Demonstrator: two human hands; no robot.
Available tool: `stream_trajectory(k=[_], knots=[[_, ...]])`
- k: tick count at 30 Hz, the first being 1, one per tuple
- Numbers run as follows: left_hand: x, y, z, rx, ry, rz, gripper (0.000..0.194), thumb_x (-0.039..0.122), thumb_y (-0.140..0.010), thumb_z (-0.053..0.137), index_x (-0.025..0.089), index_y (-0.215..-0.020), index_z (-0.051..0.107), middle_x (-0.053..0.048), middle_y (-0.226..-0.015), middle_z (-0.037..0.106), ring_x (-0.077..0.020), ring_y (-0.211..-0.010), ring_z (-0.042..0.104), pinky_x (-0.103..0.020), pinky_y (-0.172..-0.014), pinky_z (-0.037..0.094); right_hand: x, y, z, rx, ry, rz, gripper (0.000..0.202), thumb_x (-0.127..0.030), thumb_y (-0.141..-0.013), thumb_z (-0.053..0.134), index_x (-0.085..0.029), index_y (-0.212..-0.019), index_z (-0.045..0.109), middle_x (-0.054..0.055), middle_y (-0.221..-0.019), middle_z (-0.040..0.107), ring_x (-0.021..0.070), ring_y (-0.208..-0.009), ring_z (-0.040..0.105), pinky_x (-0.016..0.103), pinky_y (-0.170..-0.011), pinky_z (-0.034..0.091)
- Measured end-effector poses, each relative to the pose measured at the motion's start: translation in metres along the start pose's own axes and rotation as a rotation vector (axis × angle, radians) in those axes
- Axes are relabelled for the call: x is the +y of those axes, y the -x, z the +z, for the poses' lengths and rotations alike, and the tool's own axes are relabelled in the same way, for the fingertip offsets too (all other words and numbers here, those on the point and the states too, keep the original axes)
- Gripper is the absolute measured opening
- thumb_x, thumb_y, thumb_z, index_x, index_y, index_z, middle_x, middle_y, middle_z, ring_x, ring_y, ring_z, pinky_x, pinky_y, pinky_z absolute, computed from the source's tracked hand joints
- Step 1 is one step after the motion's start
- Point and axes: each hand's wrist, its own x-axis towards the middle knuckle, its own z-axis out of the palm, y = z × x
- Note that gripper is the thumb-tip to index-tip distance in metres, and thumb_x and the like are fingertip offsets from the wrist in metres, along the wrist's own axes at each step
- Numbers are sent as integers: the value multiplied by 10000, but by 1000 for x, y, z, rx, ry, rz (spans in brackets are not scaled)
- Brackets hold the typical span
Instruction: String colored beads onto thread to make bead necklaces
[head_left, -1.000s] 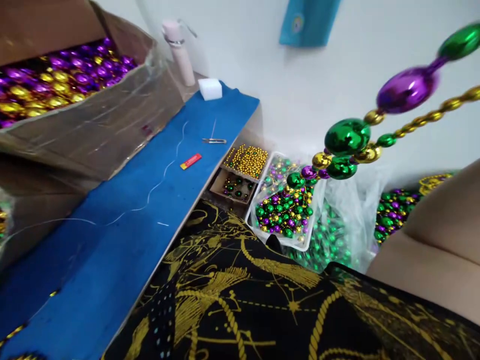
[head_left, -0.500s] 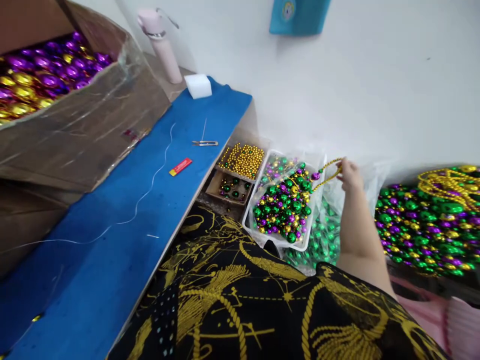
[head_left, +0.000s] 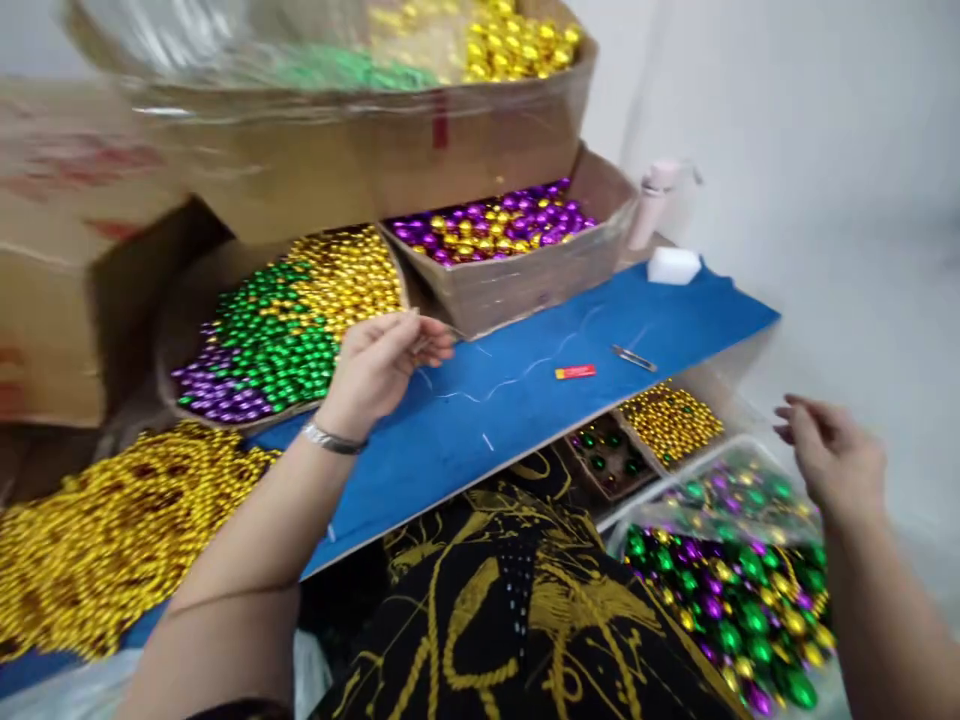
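Observation:
My left hand (head_left: 382, 365), with a metal band at the wrist, is raised over the left part of the blue cloth (head_left: 525, 420). Its thumb and fingertips are pressed together; whatever they pinch is too small to see. A white thread (head_left: 480, 400) winds across the cloth from just beside those fingers. On the right, my right hand (head_left: 836, 450) hovers above the rim of a white tray (head_left: 739, 448), its fingers loosely bent and apart, with nothing visible in them. Strands of green, purple and gold beads (head_left: 739, 600) fill that tray.
Beyond the cloth stand cardboard boxes of purple and gold beads (head_left: 495, 230) and multicoloured beads (head_left: 292, 320). Gold bead strands (head_left: 127, 530) are heaped at left. A red-yellow packet (head_left: 576, 372), thread snips (head_left: 634, 358), a white block (head_left: 673, 266) and a pink bottle (head_left: 652, 205) sit rightward.
The view has swung left, and my left hand has come into sight over the cloth. My right hand has let go of the gold bead strand it held over the tray.

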Motion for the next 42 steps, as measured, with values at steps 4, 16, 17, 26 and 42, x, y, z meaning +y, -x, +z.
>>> stream_trajectory(k=[4, 16, 17, 26, 42], knots=[[7, 5, 14, -69, 52, -13, 253, 408, -812, 709, 157, -804, 731, -63, -768, 733, -141, -661, 679, -245, -592, 535, -149, 24, 77, -396, -267, -412, 287, -411, -894, 611, -236, -1103, 702, 79, -960, 720, 150, -780, 672, 296, -716, 538], [-23, 62, -33, 68, 15, -43, 276, 416, -850, 680, 169, -937, 768, -93, -931, 758, -164, -740, 691, -280, -658, 543, -243, 40, 148, -1013, -241, -838, 263, -414, -951, 535, -215, -898, 698, 16, -805, 715, 121, -664, 662, 243, -634, 526], [-31, 71, -44, 123, 33, -63, 273, 411, -852, 680, 165, -933, 768, -95, -924, 758, -161, -739, 691, -274, -660, 542, -231, 31, 144, -1071, -145, -909, 256, -414, -953, 529, -235, -921, 709, 17, -837, 725, 133, -701, 678, 255, -655, 537], [-79, 127, -93, 455, 451, -272, 313, 426, -792, 740, 135, -905, 756, -109, -897, 758, -155, -716, 700, -241, -634, 532, -233, 71, 224, -1076, -2, -1175, 285, -367, -983, 467, -230, -1065, 703, 45, -1018, 739, 175, -889, 711, 313, -799, 569], [-114, 152, -88, 505, -8, -131, 405, 445, -930, 557, 189, -1219, 679, -103, -1284, 653, -249, -1202, 595, -390, -1036, 454, -301, 191, 308, -1111, -211, -1190, 299, -326, -1011, 415, -212, -922, 677, 39, -857, 689, 128, -774, 634, 238, -727, 467]])
